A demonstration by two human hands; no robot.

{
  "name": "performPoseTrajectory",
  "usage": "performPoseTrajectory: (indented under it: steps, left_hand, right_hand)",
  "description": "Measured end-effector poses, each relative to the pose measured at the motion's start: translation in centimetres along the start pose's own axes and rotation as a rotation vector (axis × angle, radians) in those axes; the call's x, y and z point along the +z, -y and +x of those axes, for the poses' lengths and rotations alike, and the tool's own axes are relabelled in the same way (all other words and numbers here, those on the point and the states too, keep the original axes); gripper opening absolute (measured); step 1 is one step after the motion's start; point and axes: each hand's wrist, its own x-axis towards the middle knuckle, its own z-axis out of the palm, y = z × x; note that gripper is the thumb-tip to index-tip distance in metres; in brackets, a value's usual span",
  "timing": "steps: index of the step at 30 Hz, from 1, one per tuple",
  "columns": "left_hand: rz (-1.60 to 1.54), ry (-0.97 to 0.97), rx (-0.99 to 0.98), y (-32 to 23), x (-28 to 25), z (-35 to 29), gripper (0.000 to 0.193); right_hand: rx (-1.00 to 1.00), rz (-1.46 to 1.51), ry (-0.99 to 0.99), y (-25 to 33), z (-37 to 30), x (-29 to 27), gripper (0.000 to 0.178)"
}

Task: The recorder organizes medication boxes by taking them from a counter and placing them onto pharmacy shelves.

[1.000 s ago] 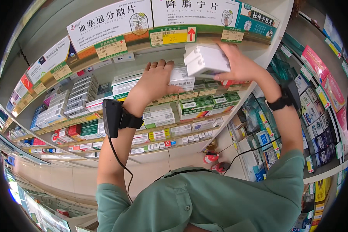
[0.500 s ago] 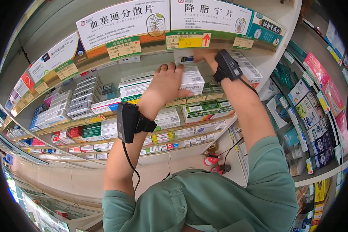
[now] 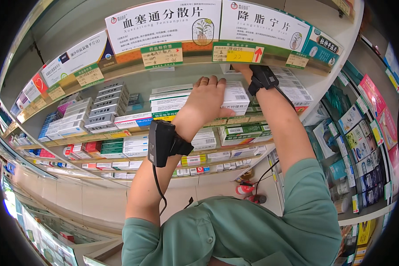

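Left grip [image 3: 206,99]: your hand lies palm-down across white cartons, thumb held apart, no pinch visible.
Right grip [image 3: 240,68]: set in beneath the upper shelf [image 3: 275,56], mostly hidden; spread or pinching, you cannot tell from here.
White cartons [image 3: 237,95]: stacked on the lower shelf [image 3: 88,136], under and beside your left grip.
Pale box [image 3: 227,68]: just beside your right grip, partly screened by a tag; contact unclear.
Risk, stack: cartons may slide or tip if your left palm presses unevenly.
Risk, wrist unit [image 3: 264,79]: may snag the upper shelf's edge or knock the side cartons [image 3: 295,88], clearance being tight.
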Motion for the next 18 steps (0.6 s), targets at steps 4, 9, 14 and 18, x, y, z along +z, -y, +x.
performPoseTrajectory:
  steps: [4,9,14,18]
  left_hand:
    - [-0.010,-0.005,-0.017,-0.2,0.0,-0.1,0.084]
    - [0.062,0.022,0.007,-0.2,-0.2,0.0,0.079]
    - [0.027,0.062,-0.062,-0.9,-0.1,-0.2,0.079]
    - [0.116,-0.295,0.057,-2.8,-2.3,-2.7,0.083]
  right_hand:
    - [0.024,0.001,-0.064,-0.1,0.1,-0.3,0.057]
    - [0.115,0.425,0.286,-1.4,0.0,-4.6,0.047]
    - [0.481,0.806,0.420,-1.8,-2.5,-11.2,0.039]
    - [0.496,0.975,0.239,-0.9,-6.2,-18.2,0.031]
